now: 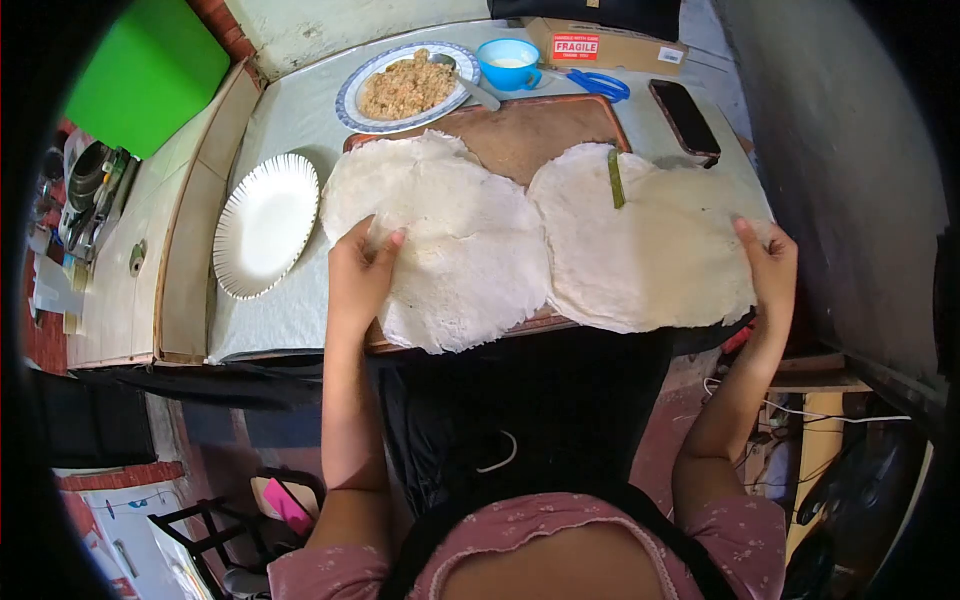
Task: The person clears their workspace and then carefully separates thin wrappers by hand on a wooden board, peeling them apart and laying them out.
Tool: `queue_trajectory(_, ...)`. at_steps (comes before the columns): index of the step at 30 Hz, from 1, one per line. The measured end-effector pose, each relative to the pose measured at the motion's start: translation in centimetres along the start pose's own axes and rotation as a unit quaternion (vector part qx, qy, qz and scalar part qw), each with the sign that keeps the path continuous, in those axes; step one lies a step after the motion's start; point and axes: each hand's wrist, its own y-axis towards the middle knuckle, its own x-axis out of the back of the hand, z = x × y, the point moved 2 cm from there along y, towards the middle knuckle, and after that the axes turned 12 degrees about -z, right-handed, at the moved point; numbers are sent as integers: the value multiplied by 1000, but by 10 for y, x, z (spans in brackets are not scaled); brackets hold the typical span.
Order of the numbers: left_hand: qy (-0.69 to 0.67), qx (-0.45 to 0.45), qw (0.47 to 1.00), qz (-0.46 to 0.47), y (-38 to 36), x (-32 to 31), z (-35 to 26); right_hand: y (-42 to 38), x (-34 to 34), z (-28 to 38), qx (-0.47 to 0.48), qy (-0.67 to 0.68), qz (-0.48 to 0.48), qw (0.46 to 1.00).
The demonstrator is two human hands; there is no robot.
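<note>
Two thin flatbreads lie side by side on the wooden board [520, 135] at the desk's near edge; left hand [362, 272] presses flat on the left flatbread [450, 240], right hand [768, 268] on the right flatbread [650, 250], apparently smoothing them; a green strip [616, 178] lies on the right one

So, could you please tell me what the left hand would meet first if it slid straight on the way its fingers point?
The left hand points up across the left wrapper. Going straight on, it would probably reach the bare wooden board next, then the plate of rice.
</note>
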Motion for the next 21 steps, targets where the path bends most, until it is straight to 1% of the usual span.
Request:
queue_trajectory(2,-31,24,999,4,-2,3,-9,3,8,14,26,0,-29,999)
queue_trajectory(3,-43,40,998,20,-4,5,-11,8,11,16,32,-10,-28,999)
queue_trajectory(6,-95,85,989,74,-15,18,-22,11,-3,66,92,34,-75,992)
queue_trajectory(7,-123,98,983,98,-22,26,-28,13,-10,84,89,17,-66,994)
queue_trajectory(8,-149,111,975,122,-30,36,-33,9,-27,117,129,25,-49,990)
queue_trajectory(9,-151,98,971,160,-43,57,-35,3,-56,147,167,38,-30,985)
queue_trajectory(10,-153,84,964,202,-56,74,-36,6,-78,157,186,51,-4,981)
queue_trajectory(11,-157,33,959,235,-61,85,-39,6,-102,169,274,9,7,962)
queue_trajectory(12,-133,-19,953,270,-64,92,-42,0,-132,181,350,42,30,935)
queue_trajectory(13,-145,-37,948,281,-68,96,-46,-10,-166,188,423,75,53,901)
queue_trajectory(14,-157,-55,942,291,-71,96,-50,-26,-204,185,545,131,-8,828)
queue_trajectory(15,-132,-62,937,318,-71,100,-51,-42,-235,192,421,40,158,892)
queue_trajectory(16,-129,-68,937,317,-74,101,-51,-63,-266,186,449,-5,196,872)
queue_trajectory(17,-130,-55,941,308,-76,102,-49,-82,-297,167,476,-50,233,847)
queue_trajectory(19,-127,-40,946,296,-80,107,-44,-112,-341,122,488,-88,289,819)
queue_trajectory(21,-124,-34,949,289,-81,112,-39,-126,-335,128,463,-103,314,823)
